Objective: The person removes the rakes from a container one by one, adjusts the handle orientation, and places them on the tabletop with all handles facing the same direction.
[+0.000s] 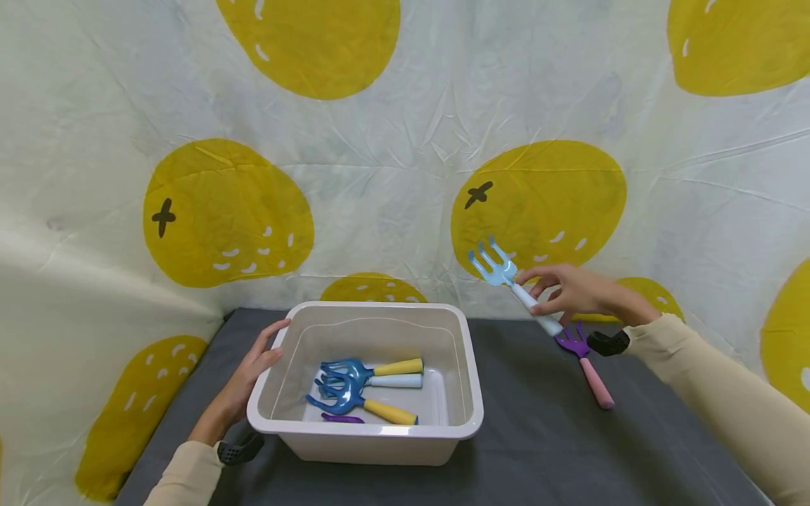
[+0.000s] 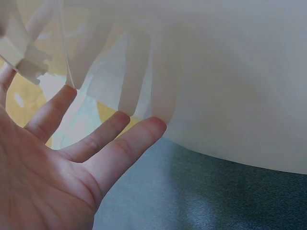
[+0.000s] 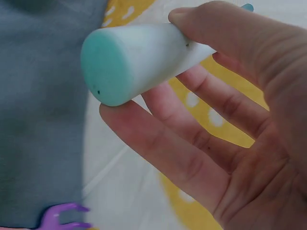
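Note:
My right hand (image 1: 579, 289) pinches the white handle of a small toy garden fork (image 1: 500, 273) between thumb and fingers, above the table's right side. The fork's light-blue tines point up and left; in the right wrist view its handle (image 3: 153, 52) ends in a turquoise cap. Straight fingers of my left hand (image 1: 243, 376) touch the left side of a white plastic basin (image 1: 471, 379). Inside the basin lie two blue forks with yellow handles (image 1: 389, 412), a white handle (image 1: 395, 381) between them, and a purple piece (image 1: 343, 419) partly hidden by the front rim.
A purple fork with a pink handle (image 1: 597, 383) lies on the dark grey tablecloth (image 1: 525, 436), below my right hand. Behind the table hangs a pale curtain (image 1: 392, 211) with big yellow fruit shapes, close to the table's back edge.

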`<state>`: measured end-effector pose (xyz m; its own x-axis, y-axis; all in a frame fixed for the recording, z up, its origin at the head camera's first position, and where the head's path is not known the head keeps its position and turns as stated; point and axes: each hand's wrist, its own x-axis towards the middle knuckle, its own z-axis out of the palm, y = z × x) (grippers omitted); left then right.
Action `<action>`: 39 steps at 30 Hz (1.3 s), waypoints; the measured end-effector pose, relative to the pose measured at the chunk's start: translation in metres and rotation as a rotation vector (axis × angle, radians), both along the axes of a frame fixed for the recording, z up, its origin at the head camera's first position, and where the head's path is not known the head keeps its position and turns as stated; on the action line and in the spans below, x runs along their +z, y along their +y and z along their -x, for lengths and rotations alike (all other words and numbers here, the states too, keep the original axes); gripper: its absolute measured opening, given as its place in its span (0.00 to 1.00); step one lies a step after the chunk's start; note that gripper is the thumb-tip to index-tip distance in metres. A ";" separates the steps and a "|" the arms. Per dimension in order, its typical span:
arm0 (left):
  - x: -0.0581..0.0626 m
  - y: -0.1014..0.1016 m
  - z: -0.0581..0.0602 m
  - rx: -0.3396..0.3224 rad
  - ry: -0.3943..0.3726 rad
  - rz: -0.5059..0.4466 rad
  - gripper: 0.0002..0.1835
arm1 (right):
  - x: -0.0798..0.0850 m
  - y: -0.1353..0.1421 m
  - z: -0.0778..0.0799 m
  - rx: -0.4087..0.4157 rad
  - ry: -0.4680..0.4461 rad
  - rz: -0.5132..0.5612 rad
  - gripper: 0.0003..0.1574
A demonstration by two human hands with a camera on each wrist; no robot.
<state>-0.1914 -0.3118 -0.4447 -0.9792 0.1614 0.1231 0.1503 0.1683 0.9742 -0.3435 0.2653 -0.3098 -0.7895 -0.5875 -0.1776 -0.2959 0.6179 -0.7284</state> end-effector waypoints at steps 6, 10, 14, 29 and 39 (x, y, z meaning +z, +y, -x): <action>-0.002 0.000 0.002 0.003 0.002 -0.005 0.31 | -0.041 0.029 0.004 0.008 0.075 0.066 0.37; -0.002 0.001 0.002 0.006 -0.001 -0.002 0.31 | -0.066 0.045 0.001 -0.028 0.074 0.096 0.36; -0.002 0.001 0.002 0.013 -0.005 0.002 0.31 | -0.090 0.057 -0.003 -0.099 0.001 0.138 0.37; -0.001 0.002 0.000 0.021 -0.019 0.013 0.32 | -0.155 0.078 -0.013 -0.173 -0.114 0.182 0.38; -0.001 0.001 -0.001 0.015 -0.009 0.019 0.31 | -0.170 0.079 -0.016 -0.170 -0.119 0.170 0.36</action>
